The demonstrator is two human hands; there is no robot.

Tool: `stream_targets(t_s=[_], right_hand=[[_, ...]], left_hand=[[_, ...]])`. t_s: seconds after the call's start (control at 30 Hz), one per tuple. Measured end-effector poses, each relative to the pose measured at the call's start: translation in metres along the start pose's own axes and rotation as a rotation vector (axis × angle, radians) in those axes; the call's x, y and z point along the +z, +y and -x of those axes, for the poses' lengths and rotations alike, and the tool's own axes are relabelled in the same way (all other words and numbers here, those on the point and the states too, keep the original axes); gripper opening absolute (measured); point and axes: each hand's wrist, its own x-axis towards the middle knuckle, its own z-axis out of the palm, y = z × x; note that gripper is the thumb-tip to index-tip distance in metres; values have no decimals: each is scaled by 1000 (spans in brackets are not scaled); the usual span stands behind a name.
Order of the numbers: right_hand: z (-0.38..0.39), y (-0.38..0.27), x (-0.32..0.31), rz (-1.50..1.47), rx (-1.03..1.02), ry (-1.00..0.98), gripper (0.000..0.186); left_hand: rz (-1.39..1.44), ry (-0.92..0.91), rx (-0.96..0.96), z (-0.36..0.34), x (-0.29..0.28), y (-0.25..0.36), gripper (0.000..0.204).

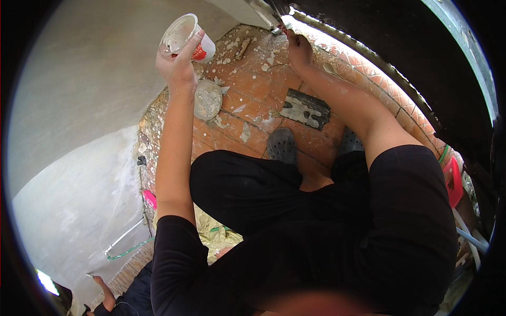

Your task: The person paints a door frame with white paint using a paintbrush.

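Observation:
Raised at the upper left, my left hand (178, 66) is closed around a white plastic tub (207, 48) with red markings. The tub leans, and pale, plaster-like residue coats its inside. My right hand (299, 48) reaches far forward to the base of the wall, fingers wrapped round a small tool (275, 30) with a shiny metal part. Its exact kind is too small to make out. Below the tub lies a round, plaster-crusted lid (208, 100) on the floor. A dark board (305, 109) smeared with pale plaster lies in front of my shoes.
Orange floor tiles (253, 87) are spattered with white. A curved grey wall (79, 105) rises on my left; a dark panel (400, 37) overhangs the right. At the lower left, another person's hand (99, 280) holds a thin tool near a hacksaw-like frame (124, 234). Behind my right arm is a red plastic object (453, 181).

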Motion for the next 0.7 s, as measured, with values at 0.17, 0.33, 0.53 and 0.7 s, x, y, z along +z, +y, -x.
stream_targets(t_s=[0.17,0.33,0.53,0.7], right_hand=[[4,-5,5,-58,-14,49,60],[6,-1,2,-34,-34,-38,60],[15,-16,2,-44,27,-96,59],[16,-24,10,-116,-18,-66,59]], left_hand=[[7,-74,-11,-1,1,-2,47],[5,-73,-21,2,5,-4,46],[1,-36,13,-2,0,-3,40],[-7,-43,14,0,-2,-3,41]])
